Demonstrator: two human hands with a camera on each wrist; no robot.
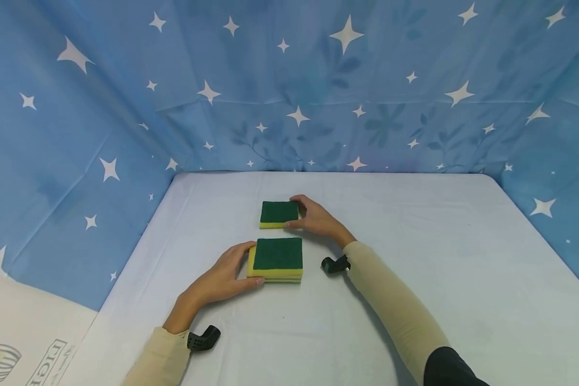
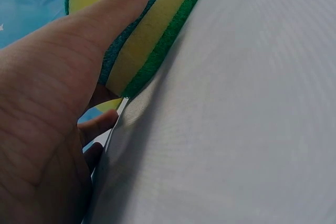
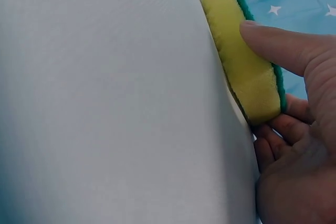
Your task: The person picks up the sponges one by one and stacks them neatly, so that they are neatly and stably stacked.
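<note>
Two lots of green-topped yellow sponges lie mid-table in the head view. The near one is a stack of sponges [image 1: 277, 261], and my left hand [image 1: 234, 268] grips its left side, thumb along the front edge and fingers at the far left corner. The left wrist view shows the stack [image 2: 152, 30] in yellow and green layers, with my left hand [image 2: 52, 103] laying its thumb across the side. Behind it lies a single sponge [image 1: 278, 213]. My right hand [image 1: 313, 217] holds its right edge between thumb and fingers. The right wrist view shows that sponge [image 3: 241, 61] pinched by my right hand [image 3: 299, 129].
The sponges rest on a white-covered table [image 1: 415, 257] enclosed at the back and sides by a blue star-printed cloth [image 1: 318, 80]. A printed cardboard box [image 1: 9, 343] stands past the table's left edge. Black camera mounts [image 1: 335, 264] sit at both wrists.
</note>
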